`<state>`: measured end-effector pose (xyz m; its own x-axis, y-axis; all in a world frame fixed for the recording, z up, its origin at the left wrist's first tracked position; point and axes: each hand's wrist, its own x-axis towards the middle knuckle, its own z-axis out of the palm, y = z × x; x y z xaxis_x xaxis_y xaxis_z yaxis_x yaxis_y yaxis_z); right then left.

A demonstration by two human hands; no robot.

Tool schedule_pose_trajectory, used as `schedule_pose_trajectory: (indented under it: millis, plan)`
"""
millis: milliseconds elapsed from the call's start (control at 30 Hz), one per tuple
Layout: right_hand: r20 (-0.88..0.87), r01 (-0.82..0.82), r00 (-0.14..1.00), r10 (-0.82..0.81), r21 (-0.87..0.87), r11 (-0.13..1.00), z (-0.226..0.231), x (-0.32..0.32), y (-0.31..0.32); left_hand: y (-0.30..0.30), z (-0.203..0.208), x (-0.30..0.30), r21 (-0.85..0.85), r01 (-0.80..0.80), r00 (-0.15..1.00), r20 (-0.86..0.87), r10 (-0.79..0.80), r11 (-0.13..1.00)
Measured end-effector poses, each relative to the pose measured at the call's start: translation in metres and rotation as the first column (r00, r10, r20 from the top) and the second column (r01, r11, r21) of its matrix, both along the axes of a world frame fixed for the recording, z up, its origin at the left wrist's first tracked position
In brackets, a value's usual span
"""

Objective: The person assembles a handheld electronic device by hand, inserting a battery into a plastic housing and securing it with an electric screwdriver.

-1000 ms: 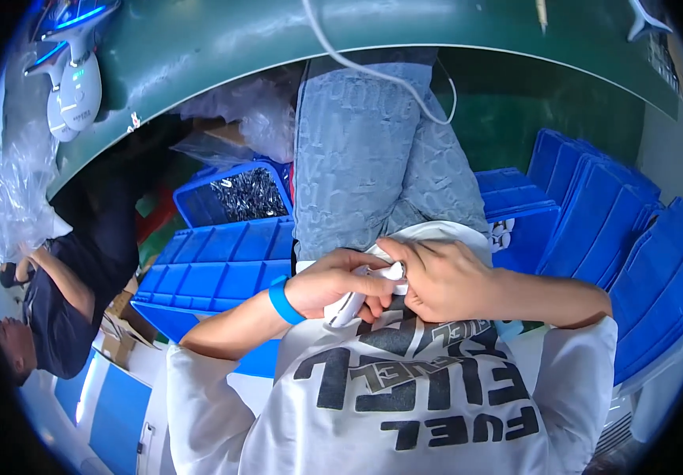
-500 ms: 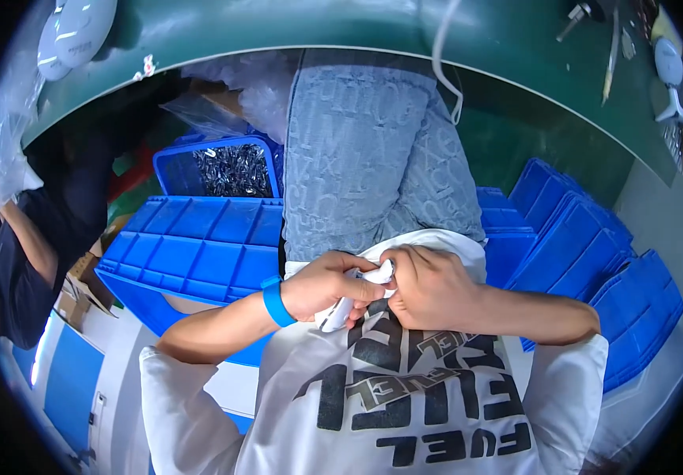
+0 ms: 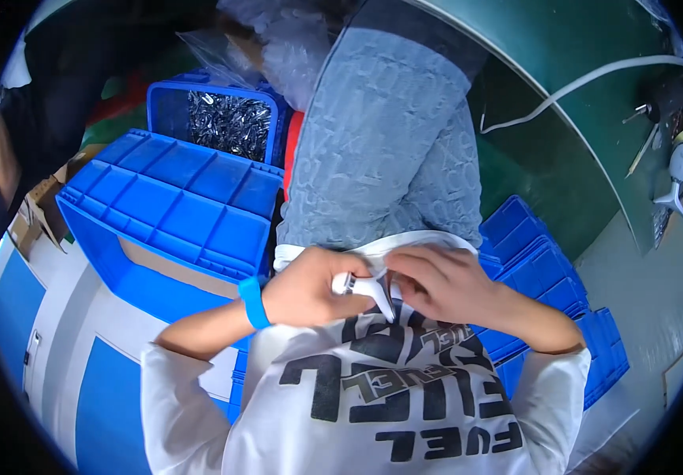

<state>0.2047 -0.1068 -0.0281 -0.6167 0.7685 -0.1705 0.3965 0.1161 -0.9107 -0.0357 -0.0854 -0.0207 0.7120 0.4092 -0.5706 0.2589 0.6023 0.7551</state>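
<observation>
My left hand (image 3: 306, 289), with a blue band at the wrist, is closed around a small white plastic part with a forked, tail-like end (image 3: 369, 289). The part sits in front of my shirt, and its rounded end shows between thumb and fingers. Close by on the right, my right hand (image 3: 444, 281) has its fingers loosely bent and apart beside the forked end. Whether its fingertips touch the part is hard to tell.
A blue bin (image 3: 159, 99) full of small dark pieces stands at left, behind a larger blue crate (image 3: 171, 198). More blue crates (image 3: 543, 273) are stacked at right. On the green table (image 3: 551, 103) lie a white cable (image 3: 587, 77) and a similar white tailed part (image 3: 680, 162).
The view has turned, so the table now sits at the upper right. The white part's forked end has come into sight in my left hand; my right hand's grip has loosened from it.
</observation>
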Motion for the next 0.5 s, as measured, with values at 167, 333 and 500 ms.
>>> schedule_pose_trajectory:
  millis: [167,333,500]
  plan:
    - [-0.1,0.186,0.864,-0.494,-0.847,0.497,0.021,0.006,0.015,-0.005,0.015,0.005,0.787,0.154,0.978,-0.206,0.018,0.597]
    - [-0.184,0.099,0.833,-0.521,-0.878,0.469,-0.003,0.007,-0.006,-0.01,-0.006,0.015,0.893,0.205,0.97,-0.24,0.038,0.401]
    - [-0.204,0.135,0.786,-0.583,-0.865,0.484,-0.009,0.007,-0.015,-0.003,-0.015,0.017,0.904,0.215,0.975,-0.223,-0.023,0.369]
